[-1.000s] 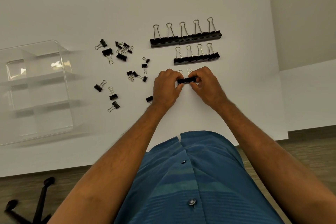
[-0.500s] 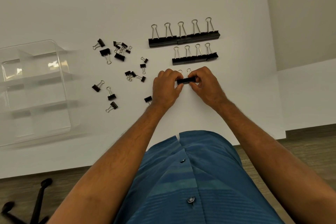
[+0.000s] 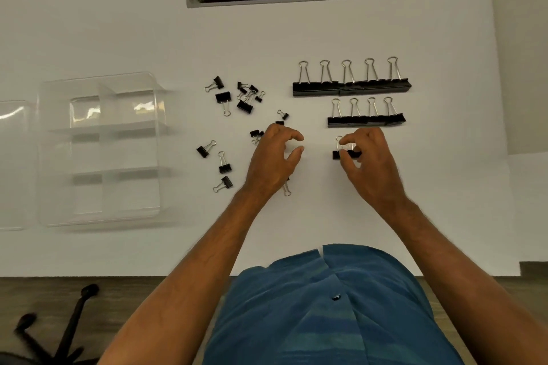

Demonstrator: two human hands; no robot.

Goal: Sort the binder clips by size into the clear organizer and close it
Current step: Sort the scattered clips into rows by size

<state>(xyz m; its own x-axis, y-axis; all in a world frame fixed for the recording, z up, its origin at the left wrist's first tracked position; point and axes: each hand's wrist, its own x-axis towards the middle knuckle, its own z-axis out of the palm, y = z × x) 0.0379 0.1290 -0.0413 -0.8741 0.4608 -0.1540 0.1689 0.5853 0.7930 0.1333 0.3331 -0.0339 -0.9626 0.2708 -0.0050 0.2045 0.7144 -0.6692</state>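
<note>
1. White worktop [image 3: 148, 24] carries everything; the clear organizer [image 3: 100, 148] lies open at its left part, its compartments holding no clips, with its lid [image 3: 12, 163] just to its left, cut by the picture's edge.
2. Right of the organizer, well apart from it, lies a loose scatter of small clips [image 3: 237, 98], facing every way.
3. Farther right of the organizer stand two tidy rows: the row of five large clips [image 3: 351, 87] farther from the person, and the row of four medium clips [image 3: 366, 120] just in front of it.
4. Right hand [image 3: 370, 163] pinches a pair of smaller clips [image 3: 345, 154] between thumb and fingertips, just in front of the medium row.
5. Left hand [image 3: 272, 160] hovers released, fingers curled and spread, grasping nothing, at the scatter's near right edge; one clip [image 3: 286, 188] peeks out beneath its wrist.
</note>
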